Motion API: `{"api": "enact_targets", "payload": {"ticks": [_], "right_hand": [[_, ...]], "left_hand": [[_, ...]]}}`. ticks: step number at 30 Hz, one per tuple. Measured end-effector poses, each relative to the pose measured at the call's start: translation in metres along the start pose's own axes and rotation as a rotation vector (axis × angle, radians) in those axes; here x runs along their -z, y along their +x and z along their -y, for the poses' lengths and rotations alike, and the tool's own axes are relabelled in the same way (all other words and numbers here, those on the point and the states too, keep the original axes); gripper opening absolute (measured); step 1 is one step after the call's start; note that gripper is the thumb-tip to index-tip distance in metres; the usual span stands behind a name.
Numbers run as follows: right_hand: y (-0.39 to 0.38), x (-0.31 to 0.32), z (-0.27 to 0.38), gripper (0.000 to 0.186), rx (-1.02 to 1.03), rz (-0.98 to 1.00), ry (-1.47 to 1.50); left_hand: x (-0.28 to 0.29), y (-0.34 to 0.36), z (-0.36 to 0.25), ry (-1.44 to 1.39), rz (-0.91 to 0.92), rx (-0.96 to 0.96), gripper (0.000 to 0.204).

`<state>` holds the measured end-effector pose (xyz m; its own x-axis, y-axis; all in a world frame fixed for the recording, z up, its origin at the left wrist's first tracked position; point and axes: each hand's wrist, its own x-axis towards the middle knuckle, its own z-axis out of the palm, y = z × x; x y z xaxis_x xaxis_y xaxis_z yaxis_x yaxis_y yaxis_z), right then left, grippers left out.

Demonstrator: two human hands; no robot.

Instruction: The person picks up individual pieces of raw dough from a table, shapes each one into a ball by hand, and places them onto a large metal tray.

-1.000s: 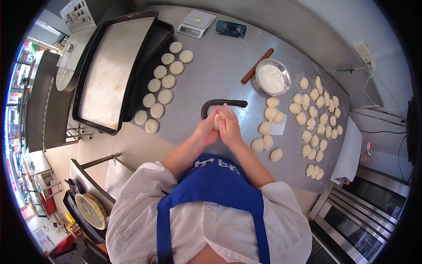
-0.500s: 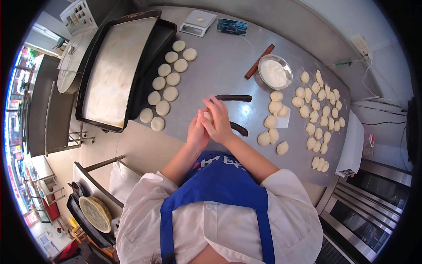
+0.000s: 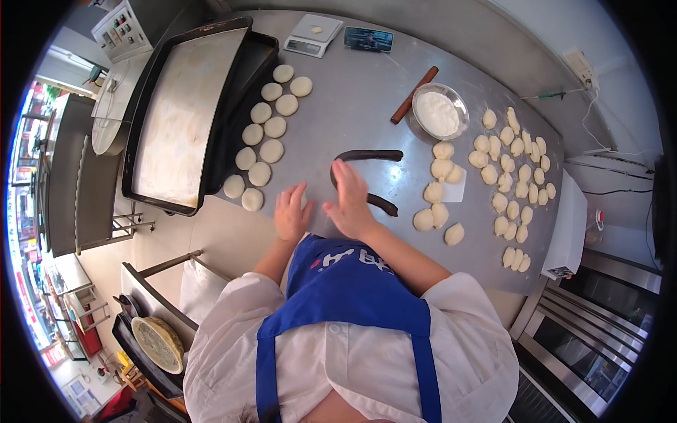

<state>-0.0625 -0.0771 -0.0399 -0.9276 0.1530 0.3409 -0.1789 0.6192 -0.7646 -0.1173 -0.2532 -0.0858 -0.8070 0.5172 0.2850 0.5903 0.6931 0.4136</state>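
My left hand [image 3: 290, 213] is low over the table's near edge, its fingers spread and pointing away from me. A small pale patch shows beside its thumb, perhaps dough; I cannot tell whether the hand touches it. My right hand [image 3: 350, 202] is open too, fingers stretched out, a short gap from the left. Beside and partly behind it, a long dark brown rope of soft filling [image 3: 374, 154] bends in a U on the table. Left of my hands, flattened round dough pieces [image 3: 271, 151] lie in two rows. Rounded dough lumps [image 3: 433, 192] lie to the right.
A metal bowl of flour [image 3: 438, 113] stands beyond the filling, with a wooden rolling pin [image 3: 415, 96] beside it. Many more dough lumps [image 3: 522, 176] lie far right. Large black baking trays [image 3: 176, 120] flank the left side. A scale [image 3: 312, 35] and a phone [image 3: 368, 39] stand at the back.
My hands, pressed together around a pale piece half a second ago, have come apart and lowered toward the table. The left has moved left, and its fingers are now spread.
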Motion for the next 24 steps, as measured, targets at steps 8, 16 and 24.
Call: {"api": "enact_targets", "payload": {"ticks": [8,16,24], "right_hand": [[-0.047,0.064,-0.04,0.055,-0.135,0.078,-0.427],[-0.034,0.051,-0.031,0.047,-0.101,0.123,-0.386],[-0.01,0.053,-0.032,0.039,-0.002,0.137,-0.346]], "left_hand": [[-0.038,0.033,0.015,0.133,0.208,0.154,0.067],[-0.054,0.052,0.033,0.242,0.277,0.295,0.075],[-0.035,0.055,0.017,0.271,0.38,0.053,0.077]]}}
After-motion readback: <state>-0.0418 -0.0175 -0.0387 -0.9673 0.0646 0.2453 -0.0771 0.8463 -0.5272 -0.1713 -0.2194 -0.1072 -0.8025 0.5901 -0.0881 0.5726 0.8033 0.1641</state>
